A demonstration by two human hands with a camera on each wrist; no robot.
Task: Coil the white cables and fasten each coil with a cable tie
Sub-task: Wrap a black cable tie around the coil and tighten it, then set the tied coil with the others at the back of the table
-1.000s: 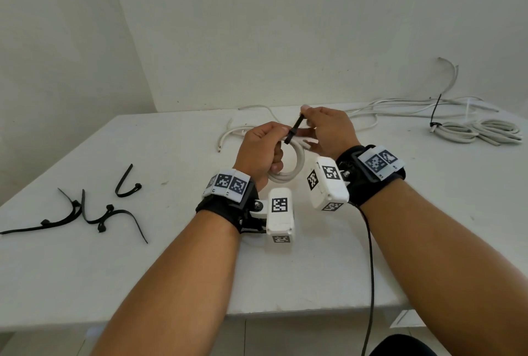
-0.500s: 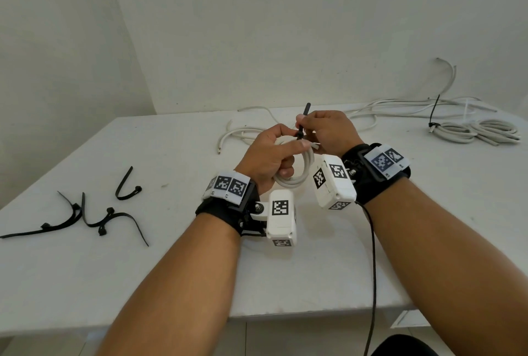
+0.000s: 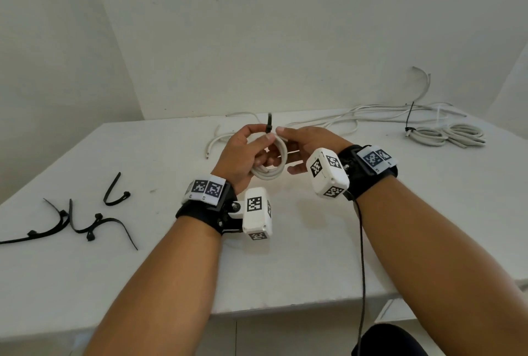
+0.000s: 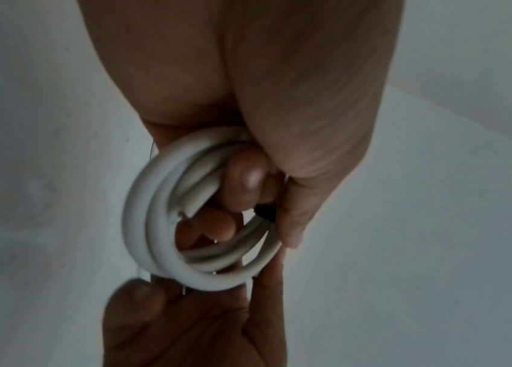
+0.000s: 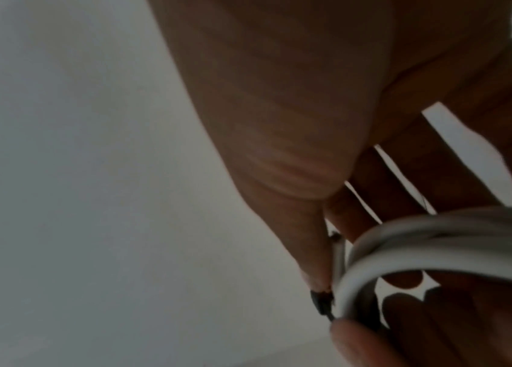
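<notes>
A small coil of white cable (image 3: 270,174) is lifted over the middle of the table (image 3: 171,270). My left hand (image 3: 247,149) grips it, fingers curled through the ring (image 4: 154,223). A black cable tie (image 3: 269,122) wraps the top of the coil, its tail standing straight up. Its head (image 4: 264,211) sits against my left fingers. My right hand (image 3: 311,141) reaches in from the right with straight fingers. One fingertip touches the tie head (image 5: 320,303), and the others lie behind the coil (image 5: 437,248).
Several spare black ties (image 3: 85,221) lie at the left. Loose white cables (image 3: 328,121) trail along the back of the table. A coiled bundle (image 3: 448,137) with a black tie lies at the back right. The table's front edge (image 3: 257,312) runs under my forearms.
My right hand pinched the tie's tail and pulled it upward. It has let the tail go and now lies against the coil. The tail stands upright.
</notes>
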